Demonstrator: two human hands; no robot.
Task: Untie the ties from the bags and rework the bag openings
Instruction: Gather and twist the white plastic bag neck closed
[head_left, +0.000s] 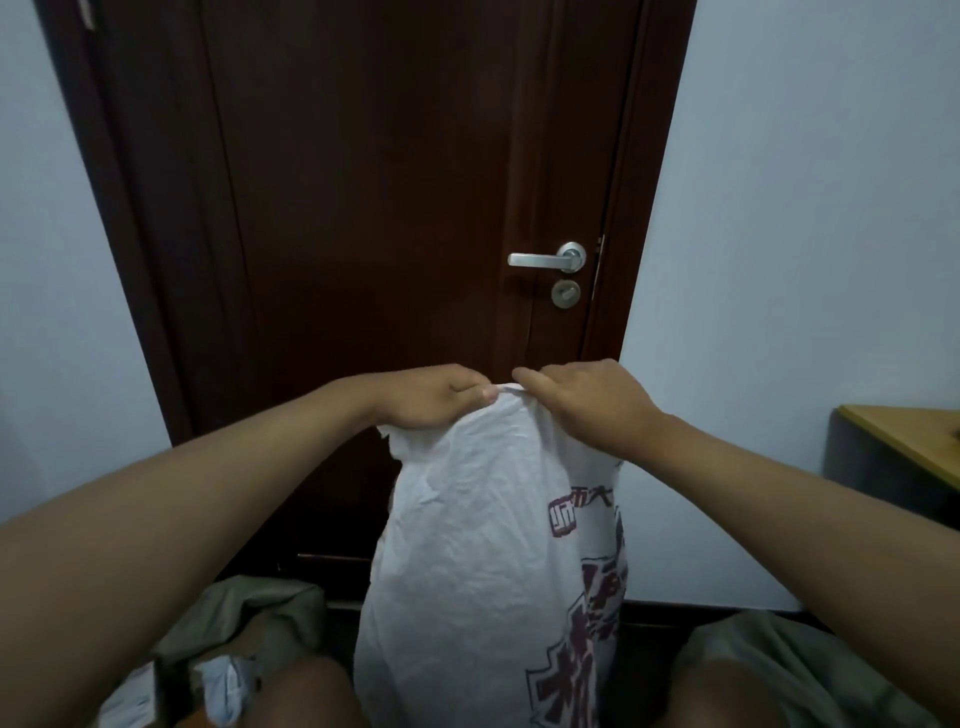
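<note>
A white plastic bag (483, 545) with dark red printed characters hangs upright between my knees, held up in front of a door. My left hand (431, 397) grips the bag's top edge on the left, thumb pressed against the plastic. At the right side of that edge my right hand (582, 402) pinches the top, with the index finger stretched toward the left hand. The two hands nearly touch at the gathered mouth of the bag. No tie shows on it. The bag's bottom runs out of view.
A dark brown door (389, 208) with a silver lever handle (548, 258) stands straight ahead. A wooden tabletop corner (904, 441) juts in at the right. Crumpled white plastic and paper (218, 680) lie by my left knee, low in the frame.
</note>
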